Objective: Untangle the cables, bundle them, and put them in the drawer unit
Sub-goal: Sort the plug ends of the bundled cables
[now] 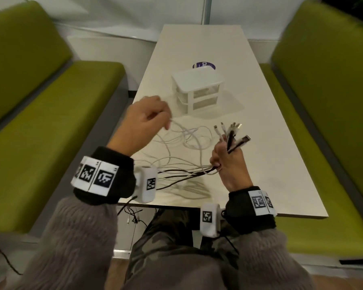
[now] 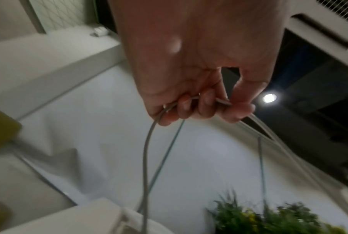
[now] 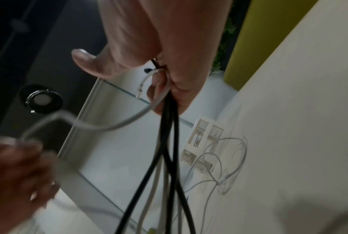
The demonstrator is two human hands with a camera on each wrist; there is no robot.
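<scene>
My right hand [image 1: 226, 158] grips a bunch of white and black cables [image 3: 167, 129] just below their plugs [image 1: 233, 130], which fan out above the fist. The cords run left across the table and loop in a white tangle [image 1: 189, 139] on its surface. My left hand [image 1: 153, 120] is raised above the table's left side and pinches white cable strands [image 2: 189, 101] in curled fingers, with loops hanging down. The white drawer unit [image 1: 199, 88] with clear drawers stands beyond the tangle, mid-table, all drawers closed.
The cream table [image 1: 270, 164] runs away from me between two green benches [image 1: 50, 114]. A round blue sticker [image 1: 203, 64] lies behind the drawer unit. Some cable ends [image 1: 132, 216] hang off the table's near edge toward the floor.
</scene>
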